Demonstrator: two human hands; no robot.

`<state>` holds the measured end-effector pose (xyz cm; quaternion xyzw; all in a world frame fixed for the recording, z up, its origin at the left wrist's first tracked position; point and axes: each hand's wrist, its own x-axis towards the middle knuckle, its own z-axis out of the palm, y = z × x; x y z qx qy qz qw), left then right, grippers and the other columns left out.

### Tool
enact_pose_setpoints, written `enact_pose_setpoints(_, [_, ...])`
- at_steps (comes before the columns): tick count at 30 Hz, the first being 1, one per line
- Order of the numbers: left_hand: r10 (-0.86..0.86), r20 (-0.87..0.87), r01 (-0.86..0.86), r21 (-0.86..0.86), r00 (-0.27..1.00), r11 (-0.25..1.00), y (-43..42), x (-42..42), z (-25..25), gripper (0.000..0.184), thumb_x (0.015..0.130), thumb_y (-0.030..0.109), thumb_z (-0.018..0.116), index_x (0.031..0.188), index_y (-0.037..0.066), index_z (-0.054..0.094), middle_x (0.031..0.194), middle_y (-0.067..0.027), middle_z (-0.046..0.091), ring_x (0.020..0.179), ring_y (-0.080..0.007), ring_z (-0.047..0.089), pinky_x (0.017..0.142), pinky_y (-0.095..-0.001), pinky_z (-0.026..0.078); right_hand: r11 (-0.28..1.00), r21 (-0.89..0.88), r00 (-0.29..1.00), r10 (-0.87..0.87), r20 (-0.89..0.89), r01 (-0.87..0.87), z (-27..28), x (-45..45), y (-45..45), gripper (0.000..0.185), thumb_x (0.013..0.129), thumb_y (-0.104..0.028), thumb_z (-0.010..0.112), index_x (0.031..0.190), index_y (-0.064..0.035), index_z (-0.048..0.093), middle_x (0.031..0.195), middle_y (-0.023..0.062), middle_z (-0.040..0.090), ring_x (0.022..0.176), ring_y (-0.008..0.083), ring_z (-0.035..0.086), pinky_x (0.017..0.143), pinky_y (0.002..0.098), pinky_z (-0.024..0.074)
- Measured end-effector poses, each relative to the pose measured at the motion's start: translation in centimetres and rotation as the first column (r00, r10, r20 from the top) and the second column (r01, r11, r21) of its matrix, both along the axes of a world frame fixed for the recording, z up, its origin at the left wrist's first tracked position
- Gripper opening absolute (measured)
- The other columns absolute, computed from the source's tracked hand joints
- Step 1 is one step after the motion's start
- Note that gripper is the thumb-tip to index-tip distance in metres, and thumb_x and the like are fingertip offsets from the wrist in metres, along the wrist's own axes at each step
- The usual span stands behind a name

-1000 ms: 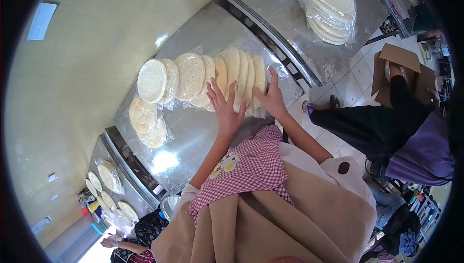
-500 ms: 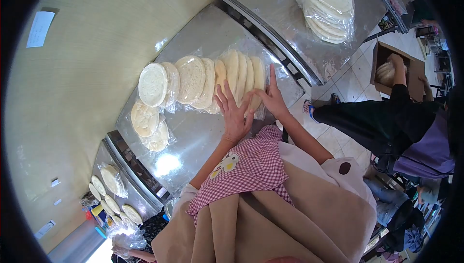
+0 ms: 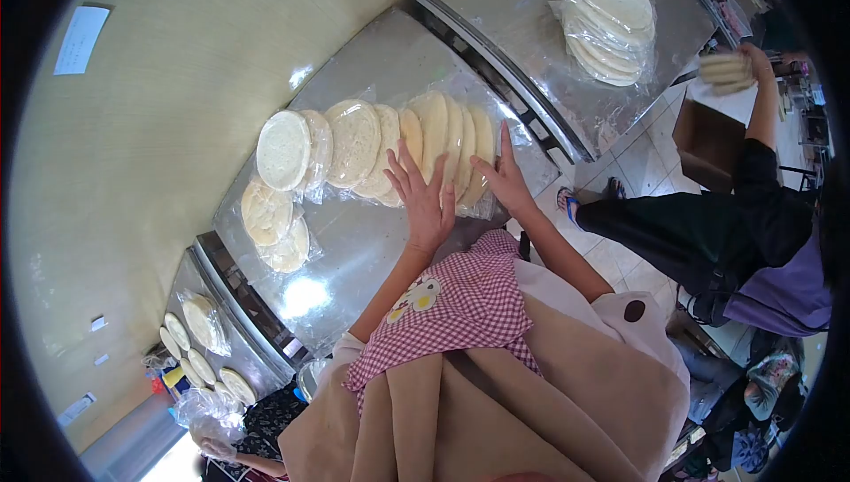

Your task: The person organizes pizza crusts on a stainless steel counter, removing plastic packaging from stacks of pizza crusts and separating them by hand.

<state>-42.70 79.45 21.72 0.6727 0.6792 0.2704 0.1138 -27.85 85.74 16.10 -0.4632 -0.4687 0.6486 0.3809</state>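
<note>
Fingers (image 3: 490, 172) at bagged flatbreads (image 3: 431, 126) — writing on wall paper (image 3: 81, 40) (white) unreadable.

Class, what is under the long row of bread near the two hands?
A shiny metal table shows around the bread; whatever lies directly beneath is covered.

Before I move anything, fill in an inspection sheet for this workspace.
Surface: metal table, shiny, with bright glare at the lower left.
Job's things: flatbreads in clear plastic, in an overlapping row; two more below its left end.
Clutter: clear plastic by the lower-left table.
Left hand: fingers spread in front of the row's near edge; contact unclear.
Right hand: fingers open, at the row's right end.
Cables: nothing seen.
Surroundings: upper-right table with a flatbread stack; open cardboard box; co-worker's hand with a blurred pale bundle.
</note>
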Motion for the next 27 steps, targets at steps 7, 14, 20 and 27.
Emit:
enact_pose_setpoints(7, [0.263, 0.098, -0.261, -0.034, 0.960, 0.965, -0.1, -1.0, -3.4, 0.046, 0.094, 0.031, 0.026, 0.128, 0.005, 0.044, 0.144, -0.0279, 0.003, 0.132, -0.0486, -0.003, 0.104, -0.0582, 0.001, 0.998, -0.066, 1.000, -0.021, 0.014, 0.022, -0.5, 0.5, 0.2, 0.092, 0.084, -0.024, 0.061, 0.141, -0.0035, -0.007, 0.133, 0.0229, 0.037, 0.119, 0.0249, 0.042, 0.097, 0.0292, 0.0343])
enact_pose_setpoints(14, [0.249, 0.023, -0.247, -0.065, 0.968, 0.967, -0.1, -1.8, -4.2, 0.047, 0.096, 0.033, 0.026, 0.129, 0.005, 0.043, 0.145, -0.0242, 0.000, 0.132, -0.0469, -0.004, 0.105, -0.0569, 0.002, 0.985, -0.157, 0.997, -0.074, 0.026, 0.078, -0.7, 1.6, 0.5, 0.087, 0.085, -0.025, 0.061, 0.141, -0.0009, 0.000, 0.131, 0.0191, 0.038, 0.115, 0.0235, 0.044, 0.096, 0.0293, 0.0359])
enact_pose_setpoints(20, [0.470, -0.078, -0.474, -0.042, 0.879, 0.880, 1.4, -7.0, -8.1, 0.049, 0.094, 0.035, 0.032, 0.130, 0.004, 0.041, 0.145, -0.0253, 0.001, 0.132, -0.0475, -0.002, 0.105, -0.0582, 0.004, 0.954, -0.239, 0.981, -0.157, 0.113, 0.180, -1.3, 2.4, 0.8, 0.076, 0.087, -0.024, 0.058, 0.141, -0.0010, 0.010, 0.128, 0.0164, 0.042, 0.114, 0.0212, 0.044, 0.095, 0.0297, 0.0361])
enact_pose_setpoints(27, [0.443, -0.261, -0.452, 0.028, 0.858, 0.892, 1.0, -12.0, -8.1, 0.066, 0.081, 0.033, 0.055, 0.136, 0.005, 0.031, 0.144, -0.0279, 0.002, 0.131, -0.0496, 0.001, 0.104, -0.0595, 0.007, 0.955, -0.245, 0.980, -0.132, 0.149, 0.166, -5.3, 4.7, 0.2, 0.065, 0.087, -0.026, 0.056, 0.136, 0.0003, 0.023, 0.129, 0.0157, 0.042, 0.116, 0.0216, 0.043, 0.097, 0.0307, 0.0335])
